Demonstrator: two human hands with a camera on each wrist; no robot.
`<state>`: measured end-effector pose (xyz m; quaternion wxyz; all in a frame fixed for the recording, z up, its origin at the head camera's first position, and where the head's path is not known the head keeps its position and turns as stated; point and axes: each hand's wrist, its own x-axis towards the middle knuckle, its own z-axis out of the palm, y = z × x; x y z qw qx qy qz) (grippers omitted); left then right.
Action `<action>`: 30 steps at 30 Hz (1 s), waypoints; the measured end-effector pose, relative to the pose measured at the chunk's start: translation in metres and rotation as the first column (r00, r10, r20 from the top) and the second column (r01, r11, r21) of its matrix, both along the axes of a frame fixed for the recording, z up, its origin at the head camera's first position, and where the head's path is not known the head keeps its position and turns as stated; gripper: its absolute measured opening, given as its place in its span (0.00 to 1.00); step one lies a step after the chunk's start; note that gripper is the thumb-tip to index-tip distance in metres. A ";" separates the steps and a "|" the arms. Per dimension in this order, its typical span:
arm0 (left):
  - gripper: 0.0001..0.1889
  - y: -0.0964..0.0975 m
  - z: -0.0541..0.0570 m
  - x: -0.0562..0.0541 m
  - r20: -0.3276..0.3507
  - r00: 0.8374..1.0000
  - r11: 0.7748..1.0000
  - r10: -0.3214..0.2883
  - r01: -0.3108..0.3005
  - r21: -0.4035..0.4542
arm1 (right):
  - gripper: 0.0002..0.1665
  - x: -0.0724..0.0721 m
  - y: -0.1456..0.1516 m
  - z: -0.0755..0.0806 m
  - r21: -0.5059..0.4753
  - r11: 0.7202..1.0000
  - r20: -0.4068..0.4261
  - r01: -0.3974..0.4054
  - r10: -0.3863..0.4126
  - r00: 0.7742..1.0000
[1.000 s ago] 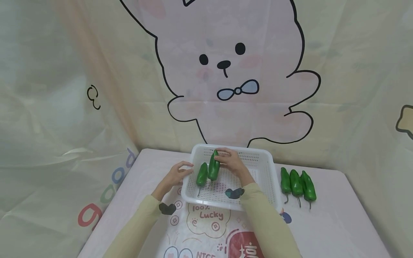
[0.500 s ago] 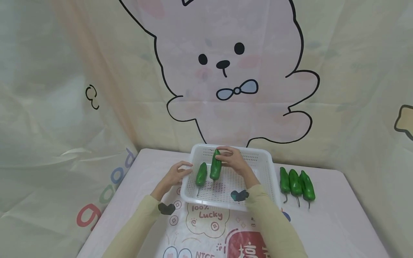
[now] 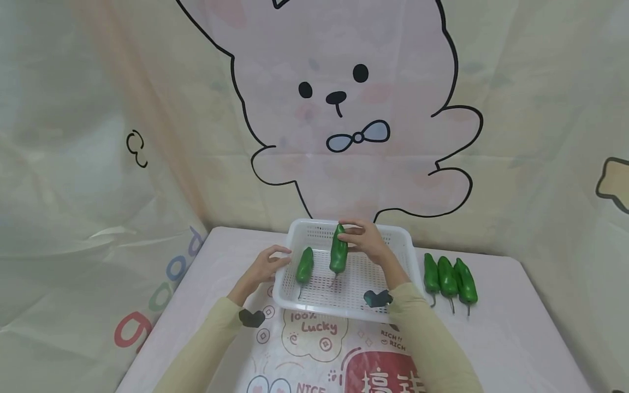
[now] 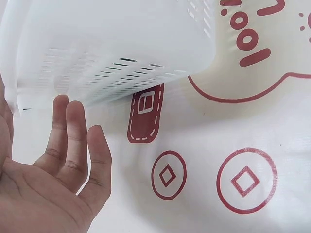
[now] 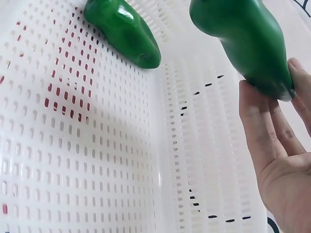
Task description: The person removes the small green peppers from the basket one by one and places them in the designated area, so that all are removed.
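Observation:
Inside a white perforated plastic basket (image 3: 373, 312), my right hand (image 3: 366, 240) pinches a green pepper (image 3: 338, 254) near its tip, its stem pointing down toward me. In the right wrist view, that held pepper (image 5: 245, 41) hangs from my fingertips above the basket floor. A second green pepper (image 3: 305, 266) lies at the basket's left side. At the left wall is my left hand (image 3: 265, 265); in the left wrist view, its fingers (image 4: 75, 116) are fairly straight and reach the outside of the basket wall (image 4: 97, 34). Whether they press on it, I cannot tell.
Three more green peppers (image 3: 448, 278) lie side by side on the table to the right of the basket, stems toward me. A printed white cloth (image 3: 516, 327) covers the table. Behind stands a cloth backdrop (image 3: 344, 180) with a cartoon bear.
My right hand has moved to the right with the held pepper, widening the gap to the pepper at the left. My left hand stays by the basket's left wall.

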<state>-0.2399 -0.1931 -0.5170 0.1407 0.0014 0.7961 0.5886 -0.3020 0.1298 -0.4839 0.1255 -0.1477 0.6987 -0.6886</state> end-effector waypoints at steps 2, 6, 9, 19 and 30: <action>0.18 0.000 0.000 0.000 0.000 1.000 1.000 0.001 -0.001 -0.002 | 0.30 0.002 0.003 0.003 -0.008 1.000 -0.004 -0.002 0.002 1.000; 0.19 0.000 -0.001 -0.001 -0.001 1.000 1.000 0.006 -0.006 -0.008 | 0.31 0.005 0.009 0.007 -0.008 1.000 -0.005 0.000 0.000 1.000; 0.19 0.000 0.000 -0.001 0.005 1.000 1.000 0.005 -0.005 -0.007 | 0.32 0.006 0.014 0.009 -0.002 1.000 -0.005 0.011 -0.011 1.000; 0.18 0.001 0.002 0.000 0.008 1.000 1.000 0.005 -0.005 0.011 | 0.29 0.015 0.034 0.020 0.019 0.999 -0.074 0.039 -0.038 0.997; 0.19 0.001 -0.001 -0.001 -0.006 1.000 1.000 -0.002 0.002 0.000 | 0.30 0.021 0.053 0.017 0.018 0.999 -0.069 0.042 -0.040 0.997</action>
